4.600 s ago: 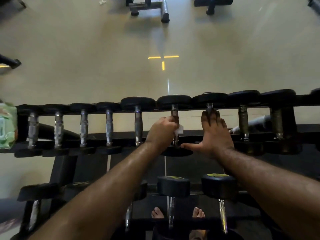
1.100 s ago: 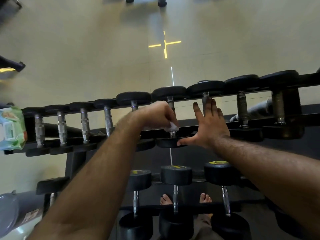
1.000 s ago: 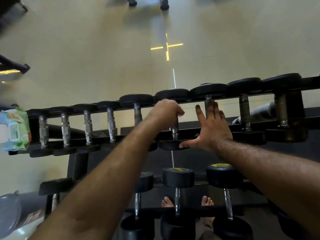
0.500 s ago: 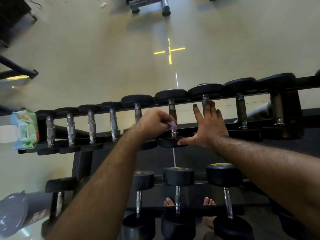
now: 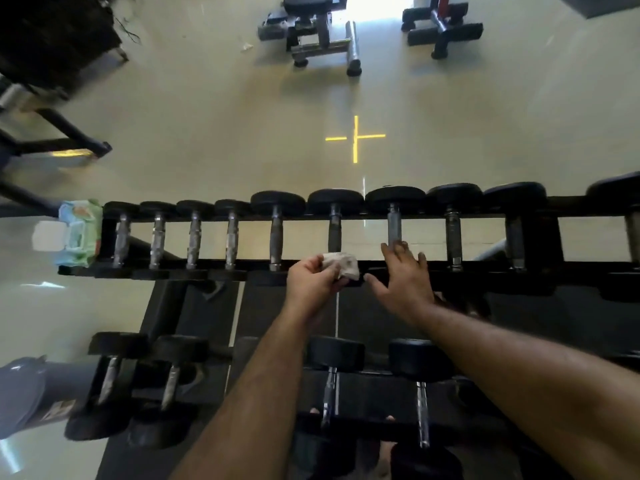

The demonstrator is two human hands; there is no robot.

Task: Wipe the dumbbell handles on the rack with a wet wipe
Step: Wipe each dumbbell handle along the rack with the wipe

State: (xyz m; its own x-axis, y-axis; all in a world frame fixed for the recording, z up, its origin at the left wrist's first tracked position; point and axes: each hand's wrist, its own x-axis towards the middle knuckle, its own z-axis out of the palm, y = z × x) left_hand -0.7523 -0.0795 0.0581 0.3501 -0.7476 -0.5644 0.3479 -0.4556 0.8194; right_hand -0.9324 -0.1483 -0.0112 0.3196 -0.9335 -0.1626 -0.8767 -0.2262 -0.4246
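A black rack carries a top row of several dumbbells with steel handles. My left hand is shut on a crumpled white wet wipe, held just below the near end of one dumbbell handle and off the steel. My right hand is spread open, its fingers resting on the near end of the neighbouring handle and on the rack's front rail.
A green pack of wipes with its lid open sits at the rack's left end. A lower tier holds more dumbbells. A grey bin stands low left. Benches stand on the floor beyond.
My left hand has come off the dumbbell handle and drawn back toward me with the wipe. My right hand stays by the neighbouring handle. The view has tilted up.
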